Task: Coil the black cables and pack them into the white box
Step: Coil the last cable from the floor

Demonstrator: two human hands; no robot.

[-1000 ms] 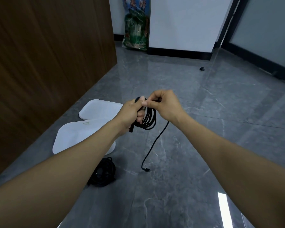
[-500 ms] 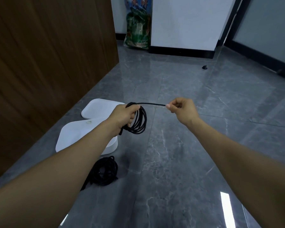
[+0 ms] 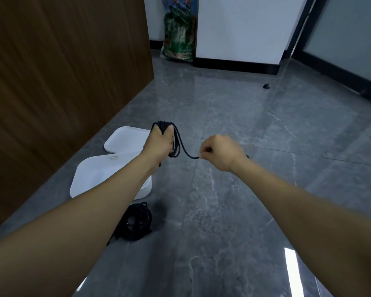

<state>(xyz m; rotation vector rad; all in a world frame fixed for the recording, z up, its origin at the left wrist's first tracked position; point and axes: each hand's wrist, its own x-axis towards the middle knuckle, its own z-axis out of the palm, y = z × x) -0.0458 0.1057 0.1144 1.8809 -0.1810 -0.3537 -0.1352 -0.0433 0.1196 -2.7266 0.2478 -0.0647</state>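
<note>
Left hand: fingers curled through a black cable coil, loops hanging over thumb and palm, held in the air above the white box. Right hand: thumb and forefinger pinching the coil's free end, just right of the coil, other fingers tucked in. Open white box on grey marble floor; white lid behind the box, touching or overlapping it. Second coiled black cable in front of the box. Green printed sack far beyond the box; lettering unreadable.
</note>
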